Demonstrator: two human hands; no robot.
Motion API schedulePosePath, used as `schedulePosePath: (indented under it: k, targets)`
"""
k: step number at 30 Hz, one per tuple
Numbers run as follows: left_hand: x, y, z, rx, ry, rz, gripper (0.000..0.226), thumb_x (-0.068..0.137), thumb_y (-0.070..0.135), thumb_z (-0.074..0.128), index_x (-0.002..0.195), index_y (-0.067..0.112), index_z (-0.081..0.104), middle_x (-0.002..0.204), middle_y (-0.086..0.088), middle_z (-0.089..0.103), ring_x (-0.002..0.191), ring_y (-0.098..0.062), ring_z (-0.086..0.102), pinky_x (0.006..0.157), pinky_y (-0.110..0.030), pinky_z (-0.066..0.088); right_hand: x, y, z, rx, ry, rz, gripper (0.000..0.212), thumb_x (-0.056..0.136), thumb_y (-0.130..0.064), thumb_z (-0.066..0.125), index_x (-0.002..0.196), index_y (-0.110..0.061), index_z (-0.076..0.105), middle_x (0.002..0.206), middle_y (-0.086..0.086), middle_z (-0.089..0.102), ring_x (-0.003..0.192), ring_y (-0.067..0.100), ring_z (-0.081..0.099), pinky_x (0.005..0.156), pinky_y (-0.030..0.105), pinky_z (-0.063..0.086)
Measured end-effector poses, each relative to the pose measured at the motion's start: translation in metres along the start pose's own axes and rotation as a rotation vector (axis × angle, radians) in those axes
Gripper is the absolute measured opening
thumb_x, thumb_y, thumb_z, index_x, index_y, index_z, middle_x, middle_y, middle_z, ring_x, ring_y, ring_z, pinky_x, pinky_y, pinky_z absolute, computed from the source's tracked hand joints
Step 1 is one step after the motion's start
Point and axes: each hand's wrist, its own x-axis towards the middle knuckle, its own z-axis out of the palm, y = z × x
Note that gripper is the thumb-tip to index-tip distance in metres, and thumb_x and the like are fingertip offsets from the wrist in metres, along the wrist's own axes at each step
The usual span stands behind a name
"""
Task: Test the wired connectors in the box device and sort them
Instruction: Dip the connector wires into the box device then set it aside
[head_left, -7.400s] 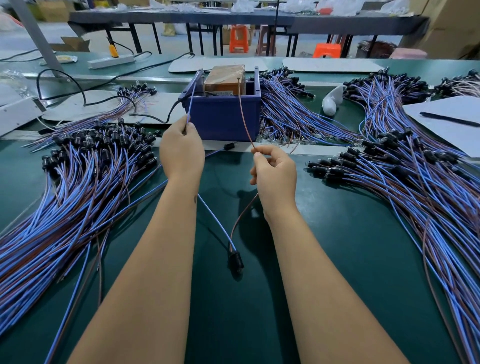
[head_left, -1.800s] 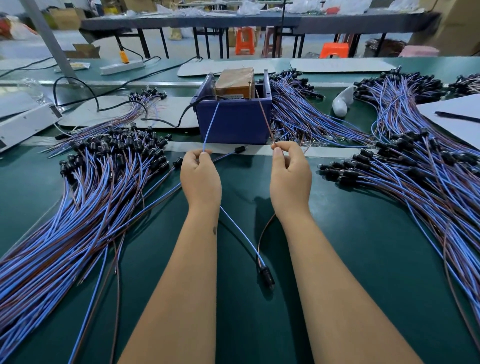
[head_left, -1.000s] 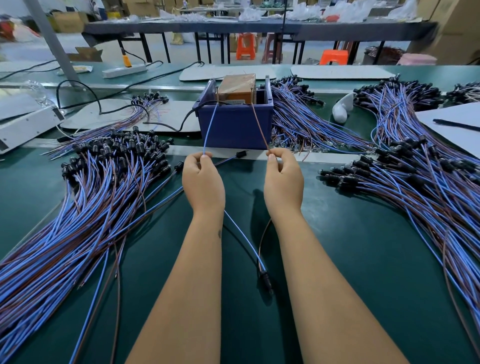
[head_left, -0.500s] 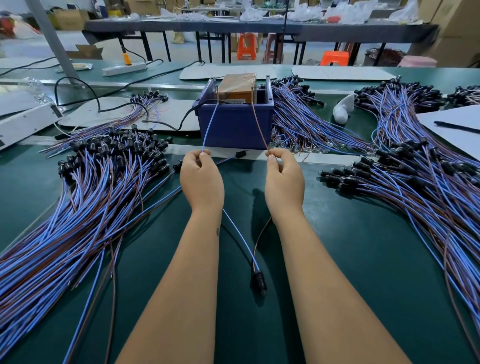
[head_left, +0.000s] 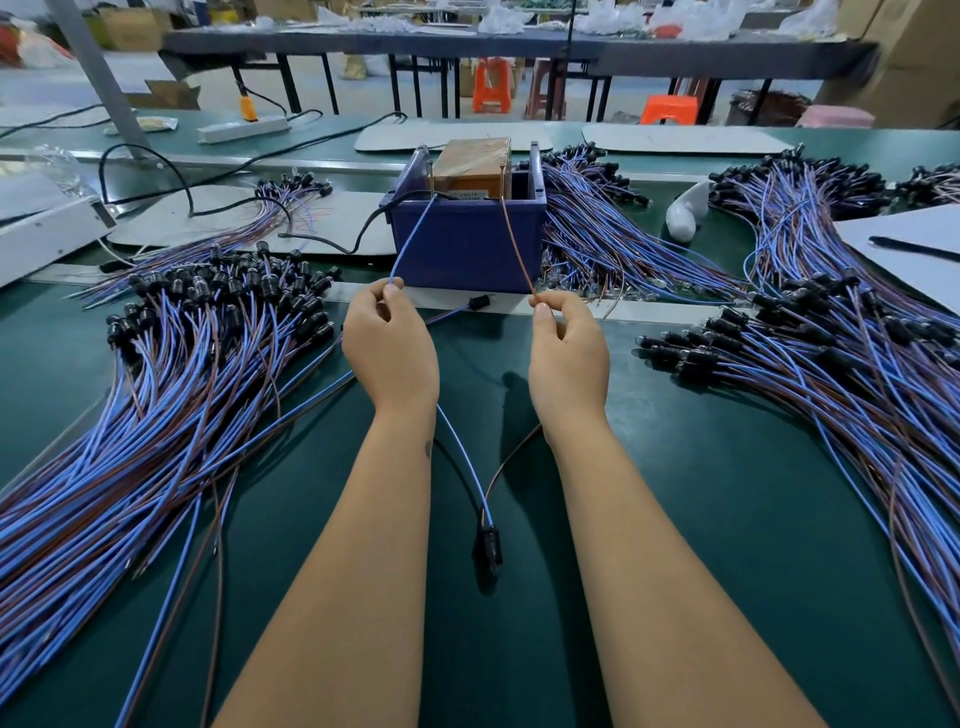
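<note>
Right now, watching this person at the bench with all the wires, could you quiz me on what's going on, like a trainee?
1. True or false: the left hand pinches the blue wire.
2. Which wire does the right hand pinch? A) blue B) brown C) black cable
3. Fill in: both wires lead up into the blue ____.

Key:
1. True.
2. B, the brown wire.
3. Box. Both wires also join at the black connector between the forearms.
</note>
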Motion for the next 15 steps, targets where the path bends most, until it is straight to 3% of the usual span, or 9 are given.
schedulePosePath:
  k: [8,12,15]
  targets:
    - [0.0007,-0.0001,-0.0005,0.025,0.057,0.026,0.022,0.101,0.016,0.042,0.102,0.013,0.064,0.072,0.009,0.053,0.056,-0.004,0.043,0.05,-0.011,0.034,0.0002,-0.0008,-0.0002,0.0,-0.003,-0.001,0.016,0.101,-0.027,0.043,0.1,-0.03,0.058,0.064,-0.012,0.045,0.056,0.008,0.041,0.055,0.027,0.033]
    - [0.0029,-0.0047,0.0006,0.085,-0.01,-0.004,0.025,0.102,0.018,0.042,0.106,0.014,0.066,0.068,0.006,0.051,0.052,-0.007,0.039,0.049,-0.02,0.03,-0.0002,-0.0005,-0.0003,0.001,-0.004,-0.004,0.016,0.101,-0.027,0.043,0.1,-0.03,0.058,0.063,-0.012,0.045,0.055,0.008,0.041,0.056,0.027,0.033]
    - [0.0026,-0.0069,0.0011,0.111,-0.062,0.013,0.026,0.101,0.016,0.042,0.106,0.014,0.067,0.061,0.008,0.047,0.049,-0.008,0.036,0.045,-0.017,0.028,-0.0003,0.0002,-0.0003,0.0,-0.008,-0.004,0.016,0.101,-0.028,0.042,0.101,-0.03,0.058,0.064,-0.012,0.046,0.055,0.008,0.041,0.055,0.027,0.033]
